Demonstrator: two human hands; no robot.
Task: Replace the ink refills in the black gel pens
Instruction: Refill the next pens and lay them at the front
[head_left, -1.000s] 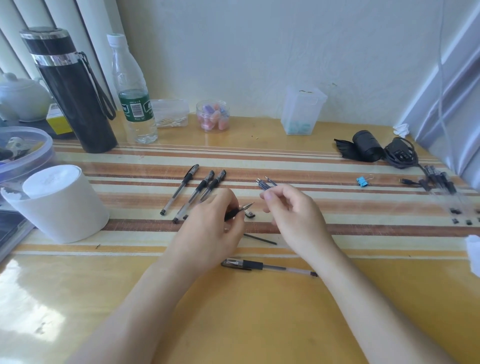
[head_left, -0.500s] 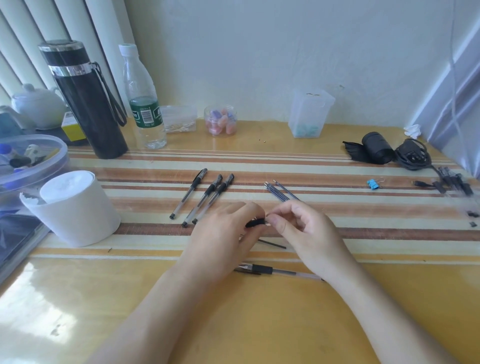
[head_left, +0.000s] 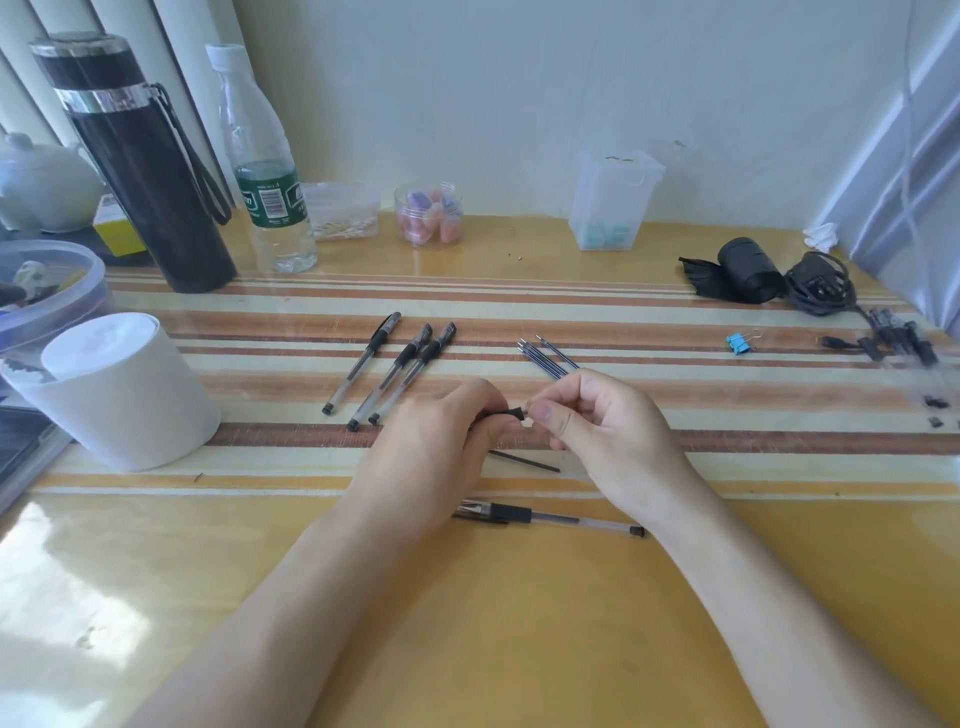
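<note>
My left hand (head_left: 436, 447) grips a black gel pen (head_left: 506, 414) by its dark grip section; most of the barrel is hidden in the fist. My right hand (head_left: 602, 436) pinches the pen's front end between thumb and forefinger. Three black gel pens (head_left: 395, 371) lie side by side on the striped mat beyond my left hand. Several loose ink refills (head_left: 548, 354) lie just beyond my right hand. One thin dark refill (head_left: 524, 461) rests between my wrists. Another capped gel pen (head_left: 545, 517) lies on the table under my forearms.
A white paper roll (head_left: 119, 389) and a clear tub (head_left: 47, 291) stand at the left. A black flask (head_left: 140, 166), a water bottle (head_left: 265, 166) and small jars (head_left: 428, 214) line the back. A blue binder clip (head_left: 740, 343), cables (head_left: 821, 286) and pen parts (head_left: 904, 338) sit at the right.
My right hand came in from above the refills and closed on the pen's front end. The bare tip seen a second ago is now covered by my fingers.
</note>
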